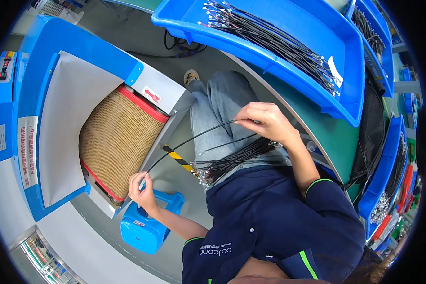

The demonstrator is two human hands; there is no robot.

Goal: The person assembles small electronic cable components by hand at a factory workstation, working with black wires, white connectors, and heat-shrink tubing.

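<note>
A thin black cable [190, 139] stretches in a shallow curve between my two hands, above my lap. My left hand [144, 193] pinches one end of it beside the conveyor belt. Higher up and to the right, my right hand [268, 122] grips the other end between thumb and fingers. Both cable tips are mostly covered by the fingers. Across my thighs lies a bundle of similar black cables [234, 160], with small light connectors at its left end. One strand sits a little apart from the bundle, just below the held cable.
Left of me stands a blue and white machine with a brown mesh conveyor belt [120, 139]. A blue stool [144, 232] is below it. On the green table at right, a large blue tray [317, 28] holds many black cables. More blue bins [376, 189] line the right side.
</note>
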